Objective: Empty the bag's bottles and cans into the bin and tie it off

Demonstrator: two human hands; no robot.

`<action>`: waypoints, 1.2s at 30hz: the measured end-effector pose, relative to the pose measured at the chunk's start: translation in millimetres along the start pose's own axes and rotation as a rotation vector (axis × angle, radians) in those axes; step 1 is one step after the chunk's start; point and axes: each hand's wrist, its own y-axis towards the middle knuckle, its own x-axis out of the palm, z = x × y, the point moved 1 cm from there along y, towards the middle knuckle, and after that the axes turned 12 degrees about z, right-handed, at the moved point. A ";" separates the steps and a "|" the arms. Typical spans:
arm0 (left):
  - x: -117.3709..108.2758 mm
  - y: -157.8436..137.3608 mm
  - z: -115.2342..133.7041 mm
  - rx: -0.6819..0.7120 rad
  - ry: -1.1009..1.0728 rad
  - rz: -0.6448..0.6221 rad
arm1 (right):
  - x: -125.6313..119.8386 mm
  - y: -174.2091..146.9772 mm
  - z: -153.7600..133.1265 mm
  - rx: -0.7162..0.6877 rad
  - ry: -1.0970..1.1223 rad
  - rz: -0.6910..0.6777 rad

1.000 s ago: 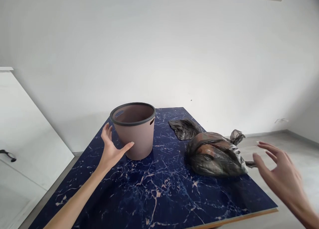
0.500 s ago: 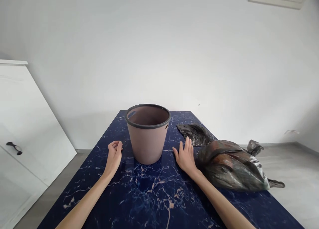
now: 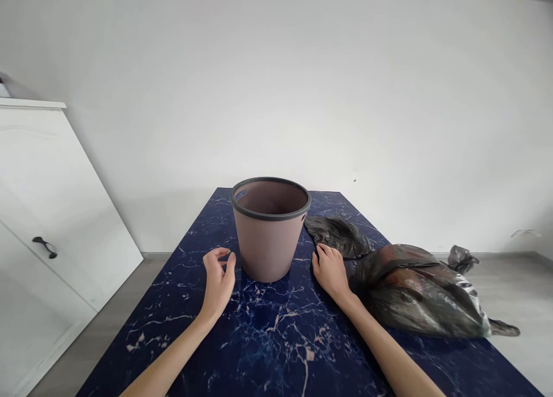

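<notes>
A brownish-pink waste bin (image 3: 268,244) with a dark grey rim and cut-out handle holes stands upright on the dark blue marbled table. Just left of it is my left hand (image 3: 219,282), its fingers loosely curved with a gap towards the thumb and no held thing visible. On the bin's right, my right hand (image 3: 332,272) rests palm down on the tabletop, holding nothing, its fingers slightly bent. The fingertips lie close to a flattened black plastic bag (image 3: 339,235). Beside my right wrist lies a full, knotted black bin bag (image 3: 423,293); reddish-brown contents show through.
The blue marbled table (image 3: 259,351) reaches to a white wall (image 3: 276,86). To the left stands a white cabinet (image 3: 52,201) with a dark handle (image 3: 44,247). Part of the full bag hangs past the table's right edge.
The view has turned a little left, so everything sits further right. My left hand has opened its curl slightly and moved nearer the bin. My right fingers have bent down onto the table.
</notes>
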 end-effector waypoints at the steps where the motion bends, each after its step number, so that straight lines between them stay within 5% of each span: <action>1: -0.3 -2.2 3.2 0.027 0.003 0.001 | -0.8 0.7 -1.9 0.012 0.050 0.007; 4: -1.7 -6.1 12.7 0.130 0.012 0.018 | -5.5 6.2 -5.3 0.075 0.227 0.031; 9: -4.2 -15.2 31.4 0.497 0.045 0.099 | -17.2 16.3 -5.4 0.301 0.566 0.068; 15: -2.0 -28.6 42.9 0.758 0.097 -0.046 | -19.2 15.9 -14.0 0.568 0.934 -0.001; 21: -0.2 -31.2 43.3 0.764 0.062 -0.256 | -32.2 11.9 -37.1 0.553 1.058 -0.312; 25: 0.0 -30.7 43.2 0.713 0.043 -0.269 | -37.5 2.9 -54.7 0.429 0.949 -0.473; 27: -0.3 -30.1 42.7 0.681 0.036 -0.257 | -38.0 1.3 -57.6 0.366 0.851 -0.402; 32: -1.2 -32.4 38.4 0.652 0.084 -0.397 | -40.0 6.5 -42.1 0.277 0.494 0.044; 36: 0.2 -37.7 35.2 0.814 0.166 -0.551 | -36.1 6.4 -25.2 0.275 0.288 0.129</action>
